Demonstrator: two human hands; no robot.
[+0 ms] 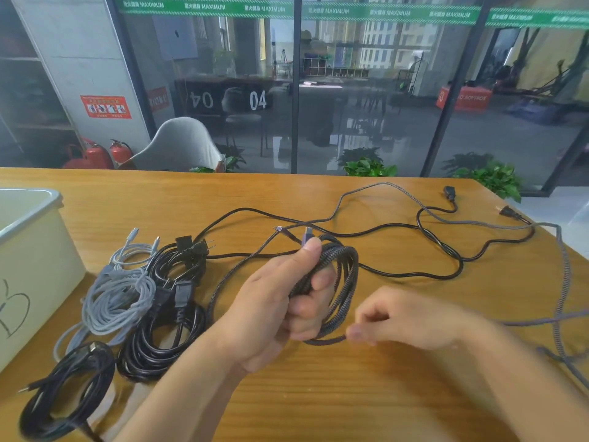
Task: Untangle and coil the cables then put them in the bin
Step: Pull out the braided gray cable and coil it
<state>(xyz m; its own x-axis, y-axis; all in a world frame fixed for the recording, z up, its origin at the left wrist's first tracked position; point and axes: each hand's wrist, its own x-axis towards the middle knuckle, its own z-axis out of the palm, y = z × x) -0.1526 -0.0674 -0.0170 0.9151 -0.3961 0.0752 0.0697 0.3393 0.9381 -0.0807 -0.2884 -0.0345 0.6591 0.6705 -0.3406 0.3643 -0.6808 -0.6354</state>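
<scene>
while the left hand (280, 301) grips a coil of dark braided cable (338, 282), fingers curled round it, the right hand (401, 317) pinches its loose strand.

Bin (30, 237) sitting at worktop (318, 393) left edge, coiled cables (140, 311) lying beside it, loose cables (446, 247) sprawling right.

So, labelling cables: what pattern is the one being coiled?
Braided cable: dark grey-and-black woven, purple plug; head view.
</scene>
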